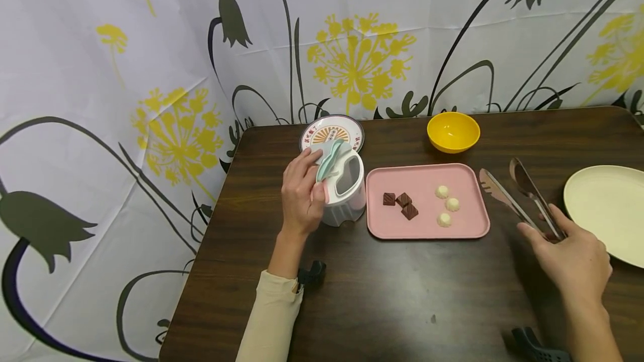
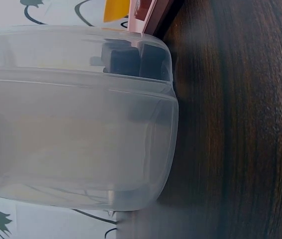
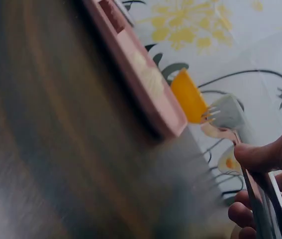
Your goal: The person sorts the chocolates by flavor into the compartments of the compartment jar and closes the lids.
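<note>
My left hand (image 1: 302, 191) grips the side and top of a translucent container (image 1: 344, 214) with a white lid and a raised mint-green flap (image 1: 328, 162). The container stands upright on the table, left of a pink tray (image 1: 427, 230). In the left wrist view the container's clear wall (image 2: 76, 139) fills much of the picture. My right hand (image 1: 573, 256) holds metal serving tongs (image 1: 518, 211), one end fork-shaped and the other spoon-shaped, spread apart. The tongs lie between the tray and a cream plate (image 1: 611, 211). Dark chocolate pieces (image 1: 404, 200) and white candies (image 1: 452, 204) sit on the tray.
A yellow bowl (image 1: 453, 133) stands behind the tray at the table's back edge. A patterned plate (image 1: 332, 127) lies behind the container. The dark wooden table (image 1: 402, 300) meets a flowered cloth (image 1: 352, 15) at the back and left.
</note>
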Motion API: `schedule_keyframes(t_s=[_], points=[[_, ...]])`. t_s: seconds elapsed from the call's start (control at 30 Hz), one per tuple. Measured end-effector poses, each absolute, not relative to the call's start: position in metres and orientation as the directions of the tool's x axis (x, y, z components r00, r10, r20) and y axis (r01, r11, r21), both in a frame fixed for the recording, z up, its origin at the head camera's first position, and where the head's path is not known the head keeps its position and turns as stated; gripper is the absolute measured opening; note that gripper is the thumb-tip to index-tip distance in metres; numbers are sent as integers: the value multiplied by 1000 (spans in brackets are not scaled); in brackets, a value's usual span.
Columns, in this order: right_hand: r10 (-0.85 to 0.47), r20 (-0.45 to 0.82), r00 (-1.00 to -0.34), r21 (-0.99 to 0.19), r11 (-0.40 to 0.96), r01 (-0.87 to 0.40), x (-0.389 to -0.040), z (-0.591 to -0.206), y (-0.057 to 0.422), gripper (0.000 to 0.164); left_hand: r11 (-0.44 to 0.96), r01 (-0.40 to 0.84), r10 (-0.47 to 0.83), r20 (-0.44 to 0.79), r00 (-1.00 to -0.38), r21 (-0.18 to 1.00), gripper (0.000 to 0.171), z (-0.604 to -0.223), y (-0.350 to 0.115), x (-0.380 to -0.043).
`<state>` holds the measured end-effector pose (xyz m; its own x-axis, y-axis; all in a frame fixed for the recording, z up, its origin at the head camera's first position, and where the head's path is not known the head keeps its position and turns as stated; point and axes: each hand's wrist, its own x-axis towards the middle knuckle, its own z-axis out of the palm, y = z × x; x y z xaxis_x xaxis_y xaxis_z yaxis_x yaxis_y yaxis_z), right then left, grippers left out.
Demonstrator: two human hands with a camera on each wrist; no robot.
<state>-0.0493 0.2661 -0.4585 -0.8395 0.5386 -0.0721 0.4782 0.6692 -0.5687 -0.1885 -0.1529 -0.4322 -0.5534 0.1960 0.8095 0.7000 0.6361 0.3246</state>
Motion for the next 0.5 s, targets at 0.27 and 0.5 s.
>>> schedule_keyframes(t_s=[0.27, 0.5], points=[[602, -160, -782, -513, 626, 587, -42, -470, 276, 85, 629, 709, 196, 819, -540, 317, 53, -433, -152, -189], [617, -157, -771, -518, 613, 596, -42, -476, 276, 87, 629, 707, 196, 814, -547, 324, 54, -432, -153, -189]])
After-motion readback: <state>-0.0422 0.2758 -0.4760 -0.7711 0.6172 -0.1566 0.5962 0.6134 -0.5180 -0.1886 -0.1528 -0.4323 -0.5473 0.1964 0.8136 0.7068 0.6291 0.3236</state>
